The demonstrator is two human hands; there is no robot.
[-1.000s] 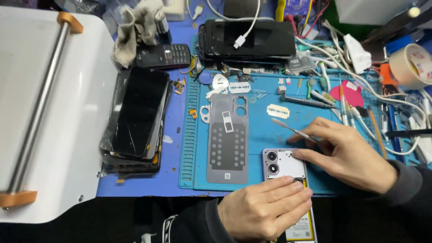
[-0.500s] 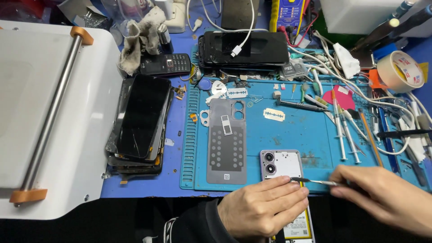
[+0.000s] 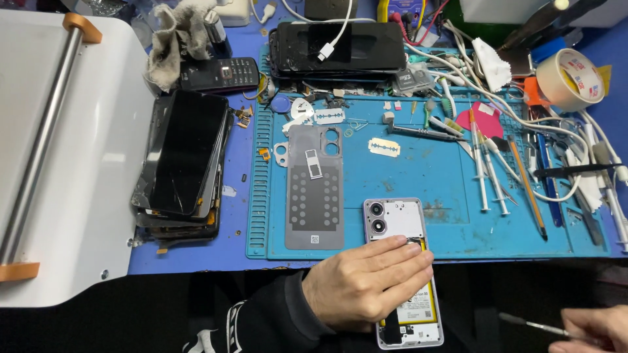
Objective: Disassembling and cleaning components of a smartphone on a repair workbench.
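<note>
Our right hand (image 3: 598, 327) has drawn back to the near right corner, pinching the thin metal tool (image 3: 533, 325); our left hand (image 3: 366, 284) stays flat, fingers loose, on the opened phone (image 3: 402, 261) at the blue mat's (image 3: 418, 176) near edge — prying seems paused; beyond lies the grey back cover (image 3: 314, 186).

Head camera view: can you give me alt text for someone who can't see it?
A person's left hand presses down on an opened phone with its battery exposed, at the near edge of a blue repair mat. The right hand holds tweezers off to the right. The grey back cover lies beside the phone.
</note>
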